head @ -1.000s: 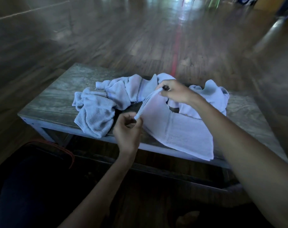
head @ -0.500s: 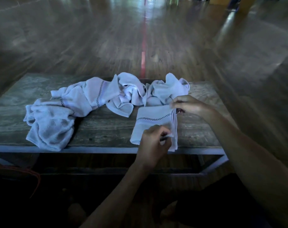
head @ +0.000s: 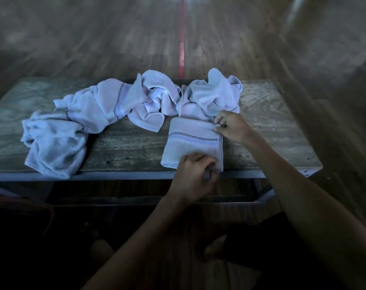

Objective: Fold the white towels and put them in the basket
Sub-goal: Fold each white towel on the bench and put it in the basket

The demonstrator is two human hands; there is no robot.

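A: Where is the towel being worked on?

B: The folded towel [head: 191, 141] lies flat on the table [head: 125, 147], toward the right half, with its near end touching the table's front edge. A dark dotted stripe runs across it nearer its far end.

A: And the hands?

B: The left hand [head: 193, 177] is at the towel's near right corner, right at the front edge of the table. Its fingers are curled together and clamped on the cloth there; a bit of towel shows between the fingers and the thumb. The right hand [head: 232, 126] is at the far right corner of the same towel, fingertips pinched together on the edge of the cloth.

A: What about the others?

B: A crumpled towel [head: 211, 96] sits bunched up just behind the folded one, touching its far end, near the back edge of the table. A long heap of towels [head: 90, 114] stretches from the middle of the back edge toward the left, ending at the front edge, where a lump of cloth hangs slightly over. I cannot tell how many towels are in that heap.

A: Any gap between the heap and the folded one?

B: Yes, bare wood shows between them along the front half of the table. Beyond the table is a wooden floor [head: 115, 38] with a red line [head: 181, 49] running away from the back edge.
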